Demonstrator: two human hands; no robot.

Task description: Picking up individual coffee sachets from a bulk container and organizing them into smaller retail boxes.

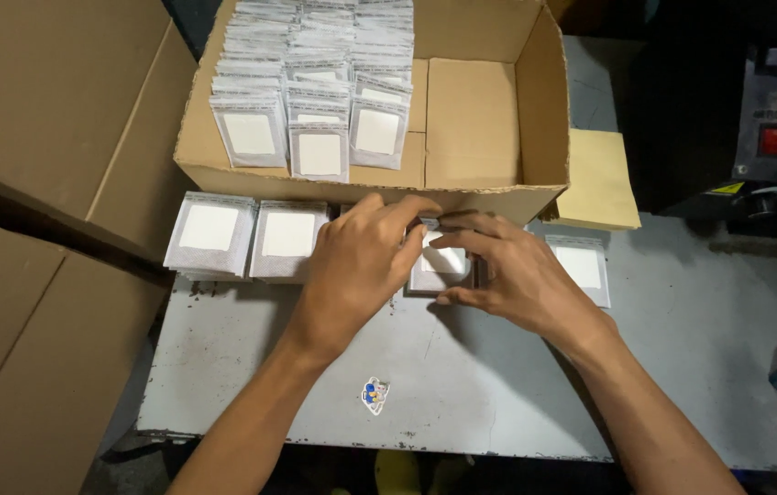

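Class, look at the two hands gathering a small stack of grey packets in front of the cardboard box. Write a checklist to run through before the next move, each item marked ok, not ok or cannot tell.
1. Left hand on the packet stack: ok.
2. Right hand on the stack: ok.
3. Stack edges squared: cannot tell, fingers cover them.
4. Free space in the cardboard box: ok.
5. Other packet piles lying flat on the table: ok.

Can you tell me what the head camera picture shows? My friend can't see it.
Two hands, left hand and right hand, hold a stack of small grey packets on a grey table, before a cardboard box holding more packets.
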